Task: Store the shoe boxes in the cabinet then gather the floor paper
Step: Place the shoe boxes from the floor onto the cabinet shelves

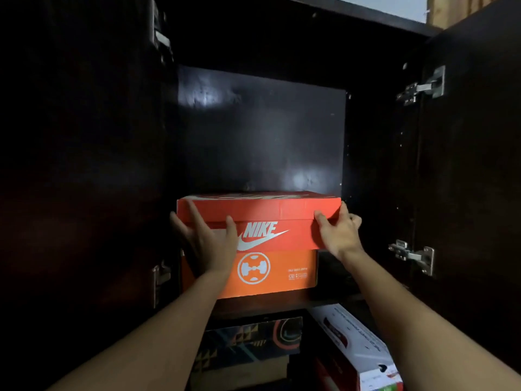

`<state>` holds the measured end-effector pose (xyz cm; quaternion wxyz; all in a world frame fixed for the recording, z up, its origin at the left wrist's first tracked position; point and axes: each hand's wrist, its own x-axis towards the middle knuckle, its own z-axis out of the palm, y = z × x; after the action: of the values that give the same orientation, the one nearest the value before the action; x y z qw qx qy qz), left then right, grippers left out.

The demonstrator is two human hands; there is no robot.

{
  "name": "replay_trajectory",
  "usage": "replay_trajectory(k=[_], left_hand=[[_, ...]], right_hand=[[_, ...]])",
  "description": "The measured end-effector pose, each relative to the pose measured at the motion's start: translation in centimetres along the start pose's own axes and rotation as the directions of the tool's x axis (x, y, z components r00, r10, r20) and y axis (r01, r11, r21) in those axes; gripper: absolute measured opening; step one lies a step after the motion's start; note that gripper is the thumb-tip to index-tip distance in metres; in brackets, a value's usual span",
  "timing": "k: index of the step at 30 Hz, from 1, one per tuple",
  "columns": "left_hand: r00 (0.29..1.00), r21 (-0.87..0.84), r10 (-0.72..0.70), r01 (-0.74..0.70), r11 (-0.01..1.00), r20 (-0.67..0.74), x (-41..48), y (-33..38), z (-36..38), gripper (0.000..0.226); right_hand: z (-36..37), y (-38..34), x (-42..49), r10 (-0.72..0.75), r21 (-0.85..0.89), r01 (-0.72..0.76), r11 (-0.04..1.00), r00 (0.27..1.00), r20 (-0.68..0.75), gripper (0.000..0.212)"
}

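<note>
L hand (208, 244) flat, fingers straight, on front of red Nike box (262, 210); R hand (338, 235) grips its right corner. Box sits on orange box (284, 270) in cabinet (262, 122).

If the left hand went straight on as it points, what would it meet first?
The red box: the left hand lies on its front, so it would probably just push it deeper.

The head camera looks straight ahead, close, into the open dark cabinet (262, 136).
</note>
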<state>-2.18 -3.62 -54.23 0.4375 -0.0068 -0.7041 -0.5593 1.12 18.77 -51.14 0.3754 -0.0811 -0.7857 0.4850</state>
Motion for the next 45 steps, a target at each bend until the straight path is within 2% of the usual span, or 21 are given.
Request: replay_trajectory(k=[2, 4, 7, 12, 15, 20, 24, 27, 29, 32, 34, 38, 42, 45], left_hand=[[0.990, 0.183, 0.133, -0.139, 0.973, 0.048, -0.6, -1.5, 0.4, 0.095], [0.980, 0.323, 0.167, -0.194, 0.926, 0.109, -0.7, -2.5, 0.7, 0.097], [0.978, 0.409, 0.127, -0.185, 0.893, 0.165, 0.4, -3.6, 1.1, 0.098], [0.957, 0.470, 0.004, -0.145, 0.870, 0.289, 2.8, -3.8, 1.2, 0.095], [0.947, 0.452, -0.043, -0.112, 0.885, 0.319, 4.1, -3.7, 1.3, 0.090], [0.942, 0.454, -0.077, -0.085, 0.887, 0.326, 3.6, -3.2, 1.6, 0.088], [0.955, 0.399, -0.066, -0.057, 0.915, 0.288, 2.7, -3.6, 2.3, 0.079], [0.945, 0.338, -0.056, -0.060, 0.939, 0.322, 1.0, -3.6, 2.1, 0.075], [0.937, 0.348, -0.027, -0.102, 0.932, 0.348, -0.7, -3.6, 1.6, 0.069], [0.916, 0.323, 0.091, -0.229, 0.918, 0.390, -4.4, -3.7, 1.2, 0.065], [0.860, 0.269, 0.115, -0.279, 0.922, 0.497, -7.5, -3.8, 1.3, 0.059], [0.673, 0.111, 0.160, -0.341, 0.934, 0.722, -14.5, -4.0, 2.2, 0.054], [0.487, -0.022, 0.141, -0.241, 0.970, 0.862, -23.5, -3.8, 2.0, 0.046], [0.307, -0.103, 0.133, -0.110, 0.989, 0.942, -31.2, -3.8, 0.6, 0.043]], right_hand=[[1.5, -0.1, 0.2, -0.026, -0.097, 0.027, 0.995, 1.000, 0.006, 0.071], [2.9, -0.1, -0.1, -0.080, -0.163, 0.076, 0.984, 0.997, -0.018, 0.078], [4.5, 0.2, -0.3, -0.091, -0.204, 0.094, 0.974, 0.996, 0.023, 0.086], [6.1, 0.4, 0.5, -0.032, -0.235, 0.095, 0.967, 0.966, 0.256, 0.093], [6.8, 0.4, 0.6, -0.053, -0.324, 0.175, 0.930, 0.934, 0.354, 0.088], [7.2, 0.6, 0.3, -0.022, -0.351, 0.166, 0.921, 0.925, 0.378, 0.085], [6.0, 1.4, -0.5, -0.053, -0.307, 0.164, 0.938, 0.939, 0.340, 0.080], [4.4, 2.3, -1.7, -0.066, -0.309, 0.157, 0.938, 0.956, 0.286, 0.073], [3.2, 3.1, -3.2, -0.076, -0.303, 0.156, 0.940, 0.963, 0.259, 0.068], [1.0, 5.2, -6.2, -0.073, -0.302, 0.138, 0.943, 0.973, 0.217, 0.061], [-0.8, 6.9, -8.9, -0.032, -0.295, 0.084, 0.952, 0.984, 0.178, 0.057], [-5.4, 10.9, -15.1, 0.110, -0.306, -0.072, 0.949, 0.988, 0.109, 0.061], [-11.2, 14.3, -23.2, 0.218, -0.322, -0.200, 0.926, 0.976, 0.023, 0.048], [-15.7, 16.4, -30.2, 0.319, -0.353, -0.326, 0.877, 0.945, -0.080, 0.040]])
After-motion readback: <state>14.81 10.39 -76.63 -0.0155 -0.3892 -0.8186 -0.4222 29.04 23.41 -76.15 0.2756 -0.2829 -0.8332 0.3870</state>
